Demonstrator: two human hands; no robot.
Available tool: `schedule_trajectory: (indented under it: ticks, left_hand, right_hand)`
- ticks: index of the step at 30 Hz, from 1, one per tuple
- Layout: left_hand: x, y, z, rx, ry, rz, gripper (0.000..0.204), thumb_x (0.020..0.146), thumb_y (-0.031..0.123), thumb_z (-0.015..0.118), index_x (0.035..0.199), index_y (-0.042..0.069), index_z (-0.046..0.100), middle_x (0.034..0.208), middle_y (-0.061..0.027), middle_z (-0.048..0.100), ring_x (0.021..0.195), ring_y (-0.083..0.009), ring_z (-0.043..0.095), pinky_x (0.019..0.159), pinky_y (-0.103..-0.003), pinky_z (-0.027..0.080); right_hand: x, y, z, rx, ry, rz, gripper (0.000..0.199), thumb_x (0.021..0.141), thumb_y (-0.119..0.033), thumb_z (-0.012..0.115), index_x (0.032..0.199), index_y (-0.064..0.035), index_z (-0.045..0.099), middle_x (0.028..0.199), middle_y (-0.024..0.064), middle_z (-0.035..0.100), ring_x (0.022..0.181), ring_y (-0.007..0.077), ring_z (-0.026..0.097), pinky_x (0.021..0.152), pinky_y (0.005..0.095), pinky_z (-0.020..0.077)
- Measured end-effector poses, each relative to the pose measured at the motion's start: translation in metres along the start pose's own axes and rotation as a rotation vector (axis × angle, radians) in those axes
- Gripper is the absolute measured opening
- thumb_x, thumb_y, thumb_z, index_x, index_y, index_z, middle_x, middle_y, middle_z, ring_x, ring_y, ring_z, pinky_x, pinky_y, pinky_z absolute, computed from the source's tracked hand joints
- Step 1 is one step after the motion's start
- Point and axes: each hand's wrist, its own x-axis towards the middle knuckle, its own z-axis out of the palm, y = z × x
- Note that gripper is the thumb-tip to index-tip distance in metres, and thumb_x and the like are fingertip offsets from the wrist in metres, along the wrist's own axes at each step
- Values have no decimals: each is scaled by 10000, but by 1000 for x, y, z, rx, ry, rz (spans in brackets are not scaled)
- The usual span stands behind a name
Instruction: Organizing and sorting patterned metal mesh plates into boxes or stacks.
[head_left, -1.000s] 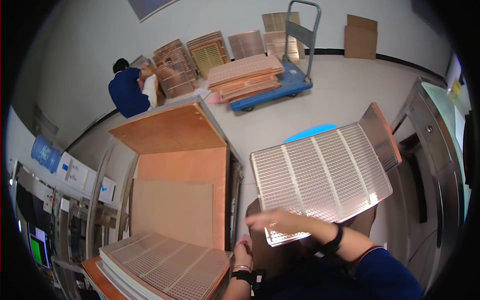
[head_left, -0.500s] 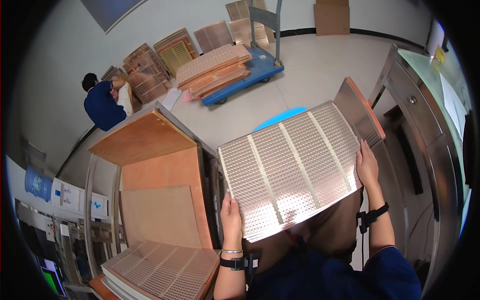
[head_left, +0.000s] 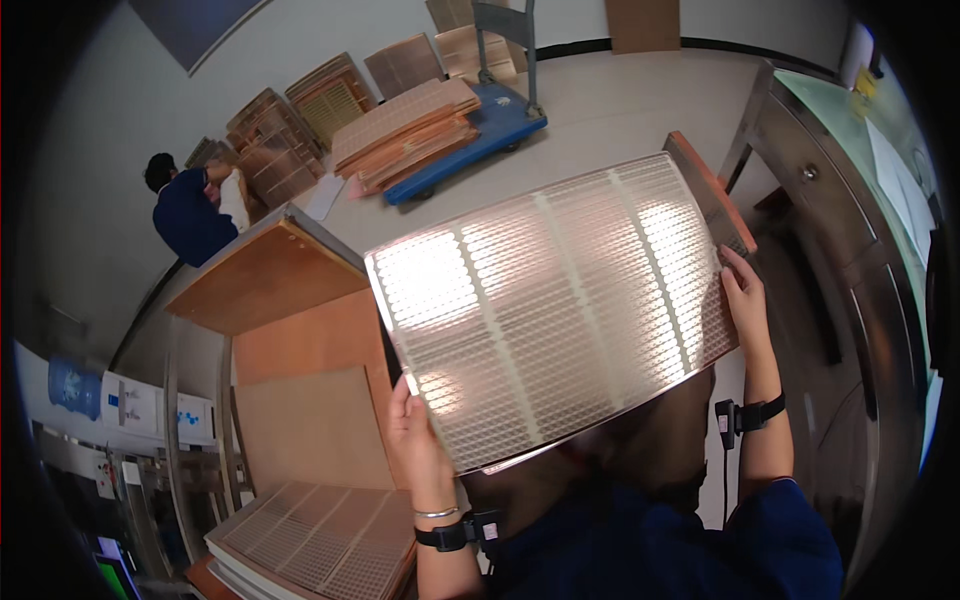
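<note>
The left hand (head_left: 418, 440) and the right hand (head_left: 745, 300) each close their fingers over opposite edges of a shiny perforated panel (head_left: 560, 300), which spans between them, held up tilted above a wooden shelf rack (head_left: 290, 330) and a stack of similar panels (head_left: 320, 540).

A thin metal panel (head_left: 560, 310) — glossy, coppery, perforated in fine rows between smooth solid strips — throws back bright glare where it is gripped at its two short edges by bare hands. Similar perforated sheets (head_left: 320, 540) are stacked at the lower left edge of a rack (head_left: 300, 360) of matt, smooth wooden boards. The cabinet (head_left: 840, 260) at right is brushed steel; a blue plastic cart (head_left: 470, 140) carries more coppery sheets.
</note>
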Motion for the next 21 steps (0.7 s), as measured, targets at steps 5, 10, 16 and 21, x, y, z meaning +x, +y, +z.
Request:
schedule_trajectory:
  ticks: [5, 10, 16, 21]
  left_hand:
    - [10, 5, -21, -53, -35, -53, 322, 945, 67, 466, 1244, -53, 464, 1186, -141, 570, 1055, -190, 567, 924, -313, 458]
    - [6, 16, -25, -24, 1, -22, 302, 958, 99, 453, 1219, -51, 481, 1184, -150, 572, 1045, -209, 576, 913, -327, 476]
    - [4, 27, -35, -30, 15, 31, 323, 976, 170, 434, 1217, -40, 477, 1152, -142, 578, 1041, -202, 573, 892, -335, 493]
    - [-7, 49, -23, -73, 10, 183, 280, 978, 212, 445, 1175, 22, 503, 1117, -116, 588, 1054, -202, 557, 929, -335, 465]
  right_hand:
    - [-12, -55, -23, 334, -109, 241, 344, 926, -106, 493, 1223, 62, 536, 1121, 111, 613, 970, 116, 572, 843, 225, 438]
    - [-27, -73, -24, 538, -113, 252, 347, 945, -120, 479, 1235, 65, 520, 1107, 104, 622, 946, 119, 589, 842, 229, 446]
    - [-32, -73, -26, 685, -184, 278, 327, 951, -133, 478, 1221, 48, 524, 1084, 88, 622, 945, 108, 583, 837, 235, 450]
    - [-34, -72, -36, 793, -171, 74, 249, 940, -150, 522, 1146, -10, 526, 1065, 46, 608, 991, 110, 553, 896, 261, 416]
